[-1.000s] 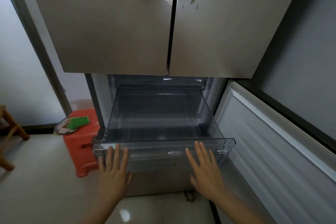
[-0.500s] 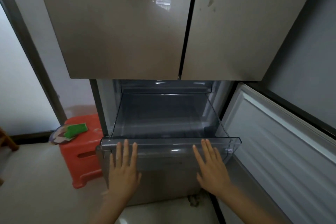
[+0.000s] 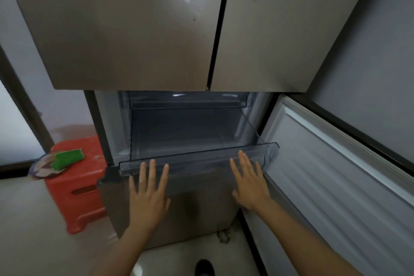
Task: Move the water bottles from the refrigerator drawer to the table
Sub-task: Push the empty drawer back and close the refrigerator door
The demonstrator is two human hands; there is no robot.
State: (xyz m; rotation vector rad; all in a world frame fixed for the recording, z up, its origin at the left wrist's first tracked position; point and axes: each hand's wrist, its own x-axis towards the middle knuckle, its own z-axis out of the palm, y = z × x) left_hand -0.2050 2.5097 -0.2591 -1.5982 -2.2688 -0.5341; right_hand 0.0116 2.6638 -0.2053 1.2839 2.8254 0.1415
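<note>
A clear plastic refrigerator drawer [image 3: 197,157] sticks partly out of the lower compartment, under two closed steel upper doors. No water bottles show inside it; its floor looks bare. My left hand [image 3: 149,195] lies flat, fingers spread, against the left part of the drawer's front panel. My right hand [image 3: 249,181] presses flat on the right part of the same panel. Neither hand holds anything. The table is out of view.
The lower refrigerator door [image 3: 331,181] stands swung open on the right. A red plastic stool [image 3: 78,190] sits on the floor to the left, carrying a patterned plate and a green sponge [image 3: 67,159]. A dark shoe tip [image 3: 204,268] shows at the bottom.
The drawer has slid further into the compartment with both flat hands on its front. The view has shifted right and closer.
</note>
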